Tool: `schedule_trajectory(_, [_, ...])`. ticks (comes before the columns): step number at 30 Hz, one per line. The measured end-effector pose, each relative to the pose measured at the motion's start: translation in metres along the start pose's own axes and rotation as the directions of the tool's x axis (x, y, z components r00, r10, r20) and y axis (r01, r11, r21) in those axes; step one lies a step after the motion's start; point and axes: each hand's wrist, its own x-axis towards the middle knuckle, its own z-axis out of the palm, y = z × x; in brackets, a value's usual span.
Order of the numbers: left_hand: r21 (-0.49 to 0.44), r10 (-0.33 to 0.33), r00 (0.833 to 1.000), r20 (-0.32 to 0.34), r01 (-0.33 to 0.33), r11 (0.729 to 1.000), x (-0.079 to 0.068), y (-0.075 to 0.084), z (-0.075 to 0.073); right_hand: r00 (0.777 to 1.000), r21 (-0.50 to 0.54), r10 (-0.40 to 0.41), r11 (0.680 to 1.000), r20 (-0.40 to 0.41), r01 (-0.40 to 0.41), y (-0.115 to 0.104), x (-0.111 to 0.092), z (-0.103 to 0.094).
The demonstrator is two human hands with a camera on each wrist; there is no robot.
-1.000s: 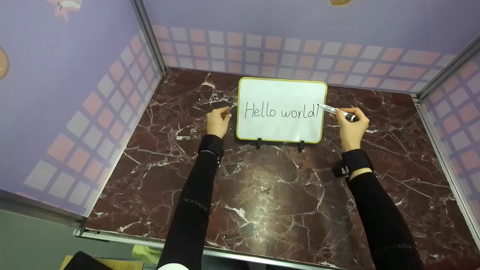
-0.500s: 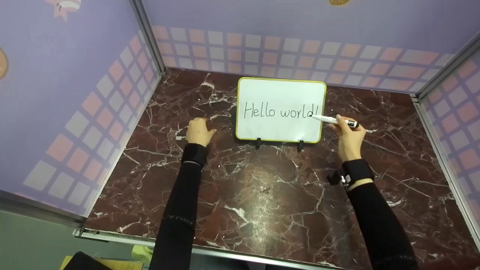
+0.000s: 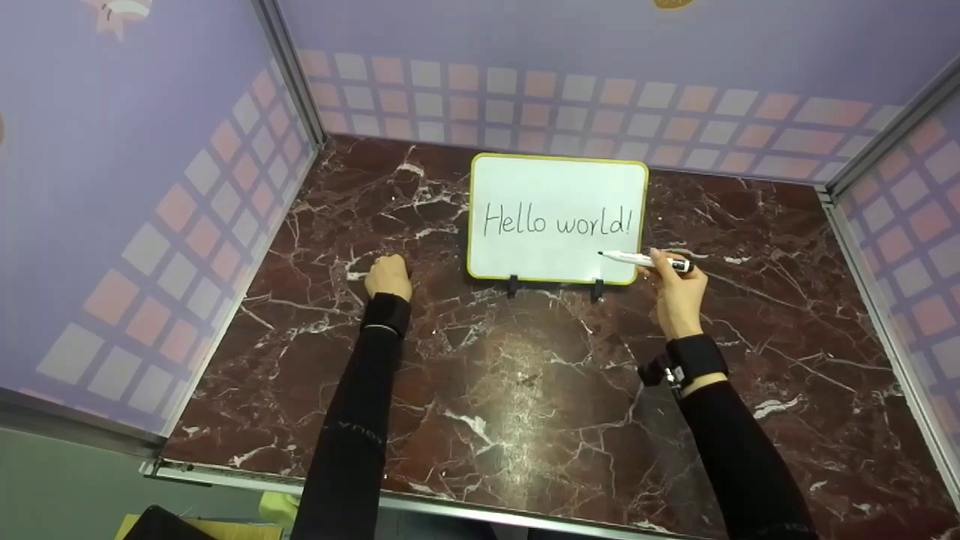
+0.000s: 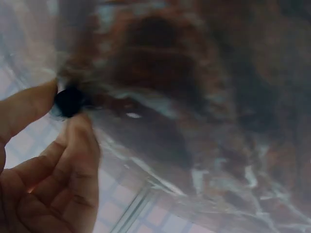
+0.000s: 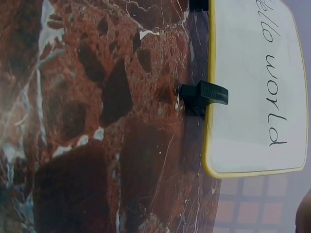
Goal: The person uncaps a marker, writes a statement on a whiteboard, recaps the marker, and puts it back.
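Observation:
A whiteboard [image 3: 555, 187] with a yellow rim stands on two black feet, and "Hello world!" is written across it in black. My right hand [image 3: 681, 296] pinches a white whiteboard marker [image 3: 637, 259], uncapped, its black tip over the board's lower right. Whether the tip touches the board I cannot tell. Left of the board, my left hand [image 3: 390, 277] is low over the table. In the left wrist view its thumb and fingers pinch a small black marker cap [image 4: 69, 101]. Only a sliver of the right hand [image 5: 304, 213] enters the right wrist view.
The dark red marbled table [image 3: 465, 390] has purple walls with a checked pattern [image 3: 540, 97] on the left, back and right. A black foot [image 5: 204, 93] juts out in front of the board. Below the table's front edge lies something yellow-green [image 3: 279, 507].
My left hand has moved left and nearer to me, away from the board. The right hand has brought the marker down and left from the exclamation mark.

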Motion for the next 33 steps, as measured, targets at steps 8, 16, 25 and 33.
schedule_trajectory(8, [-0.073, 0.088, 0.994, -0.062, -0.093, 0.993, -0.009, -0.01, -0.006, 1.0, -0.026, 0.023, 0.999, -0.007, -0.024, 0.002, -0.001, -0.002])
schedule_trajectory(16, [-0.176, 0.277, 0.915, -0.293, -0.336, 0.925, -0.022, 0.002, -0.021, 0.999, -0.004, 0.032, 0.999, -0.011, -0.033, 0.001, -0.004, 0.001])
schedule_trajectory(25, [-0.104, 0.533, 0.742, -0.406, -0.617, 0.78, -0.051, 0.054, -0.051, 0.998, 0.063, 0.011, 0.998, 0.058, -0.015, -0.002, -0.014, 0.02])
schedule_trajectory(33, [-0.015, 0.664, 0.609, -0.433, -0.742, 0.671, -0.071, 0.079, -0.053, 0.991, 0.076, 0.032, 0.996, 0.129, -0.042, -0.003, -0.027, 0.038])
